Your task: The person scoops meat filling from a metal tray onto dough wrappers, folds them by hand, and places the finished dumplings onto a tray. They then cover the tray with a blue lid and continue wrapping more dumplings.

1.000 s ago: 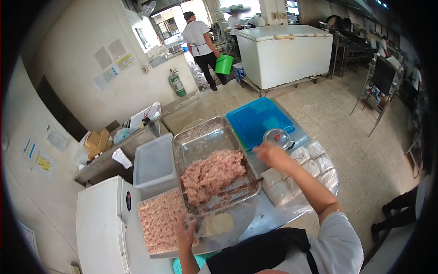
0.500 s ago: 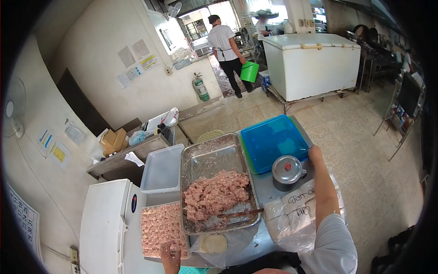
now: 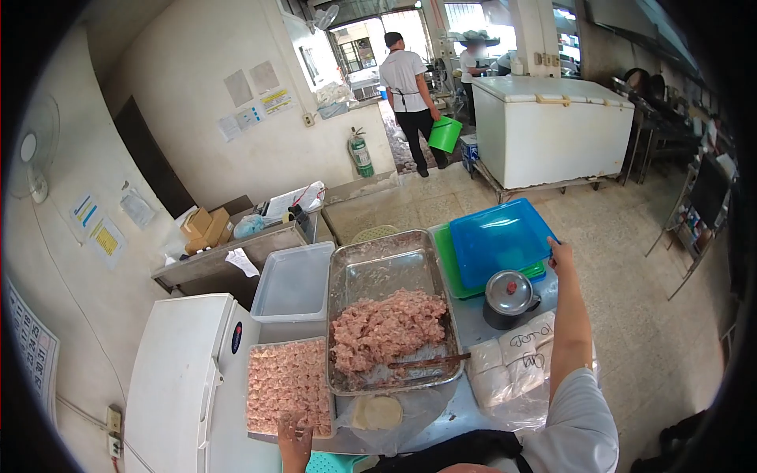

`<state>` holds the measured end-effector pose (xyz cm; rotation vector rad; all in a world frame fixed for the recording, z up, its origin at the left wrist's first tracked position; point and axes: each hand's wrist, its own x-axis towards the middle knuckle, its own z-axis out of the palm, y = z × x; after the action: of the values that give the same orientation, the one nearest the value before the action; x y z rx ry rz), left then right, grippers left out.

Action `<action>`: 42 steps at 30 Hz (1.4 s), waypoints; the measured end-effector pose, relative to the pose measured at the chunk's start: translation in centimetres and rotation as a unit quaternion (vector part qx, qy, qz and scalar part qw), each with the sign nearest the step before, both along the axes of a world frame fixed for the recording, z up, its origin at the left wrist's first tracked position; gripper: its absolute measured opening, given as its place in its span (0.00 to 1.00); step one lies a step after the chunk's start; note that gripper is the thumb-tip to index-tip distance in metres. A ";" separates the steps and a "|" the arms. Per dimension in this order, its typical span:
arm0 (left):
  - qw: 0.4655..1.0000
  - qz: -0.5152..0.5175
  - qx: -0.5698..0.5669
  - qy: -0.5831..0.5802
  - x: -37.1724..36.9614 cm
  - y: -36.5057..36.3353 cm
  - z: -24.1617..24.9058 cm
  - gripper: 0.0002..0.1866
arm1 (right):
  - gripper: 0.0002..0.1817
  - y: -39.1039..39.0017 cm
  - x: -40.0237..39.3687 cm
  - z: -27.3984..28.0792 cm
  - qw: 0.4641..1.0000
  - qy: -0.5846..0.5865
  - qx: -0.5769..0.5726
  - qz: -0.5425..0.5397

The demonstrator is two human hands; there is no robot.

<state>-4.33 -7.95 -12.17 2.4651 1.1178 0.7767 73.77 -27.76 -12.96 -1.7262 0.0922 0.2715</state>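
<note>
The lid (image 3: 501, 240) is gleaming a clear, strong blue, and bright green is showing on the sheet (image 3: 446, 266) under it. The heaped meat (image 3: 390, 327) is looking pale pink with whitish flecks; the portioned meat (image 3: 288, 382) is repeating that pink in a bumpy pattern of rows. The pan (image 3: 382, 264) is shining silver-grey — the stick (image 3: 430, 361) is running dark brown across it. The pot (image 3: 502, 315) is showing dark grey with a red knob (image 3: 512, 287), and black lettering is marking the whitish packages (image 3: 493, 363).

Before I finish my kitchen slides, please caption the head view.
Right hand holding a blue lid, left hand at a tray of meat portions beside a pan of ground meat.
</note>
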 end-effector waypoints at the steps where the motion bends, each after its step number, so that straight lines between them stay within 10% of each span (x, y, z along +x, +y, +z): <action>1: 1.000 -0.001 -0.011 -0.005 -0.5 0.2 0.1 0.20 | 0.17 0.5 -0.3 1.4 1.000 -0.004 -0.002 0.002; 4: 0.988 0.109 -0.108 -0.002 -0.8 0.4 3.1 0.22 | 0.21 3.3 -2.6 6.1 0.988 -0.123 0.086 0.026; 9: 0.967 0.110 0.229 0.025 -5.8 5.7 2.3 0.23 | 0.20 9.4 -14.6 18.3 0.912 -0.401 -0.015 0.084; 12: 0.982 0.146 0.045 -0.110 -7.7 7.7 5.7 0.23 | 0.19 13.3 -27.0 24.0 0.869 -0.480 -0.018 0.119; 18: 0.897 0.111 -0.205 -0.376 -11.7 15.4 4.9 0.20 | 0.16 20.6 -44.3 18.6 0.543 -0.768 -0.154 0.302; 19: 0.895 0.112 -0.208 -0.378 -11.9 16.8 4.6 0.20 | 0.22 21.4 -48.9 17.4 0.500 -0.721 -0.332 0.346; 24: 0.796 0.141 -0.411 -0.421 -11.6 24.2 -1.0 0.27 | 0.28 21.9 -58.0 6.4 0.330 -0.717 -0.186 0.585; 27: 0.947 0.091 -0.210 -0.226 -11.6 26.5 -3.4 0.24 | 0.29 20.4 -60.6 6.2 0.353 -0.688 -0.162 0.613; 36: 0.993 0.046 -0.071 -0.078 -10.8 24.2 -2.8 0.16 | 0.34 22.0 -60.8 8.4 0.358 -0.616 -0.250 0.655; 42: 0.993 0.037 -0.081 -0.082 -12.7 22.6 -3.4 0.16 | 0.33 33.2 -56.6 2.7 0.525 -0.613 -0.306 0.506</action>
<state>-17.06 14.60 -15.57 2.1957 1.1673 0.8577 17.21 5.49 -10.27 -2.0672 -2.1616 -0.2701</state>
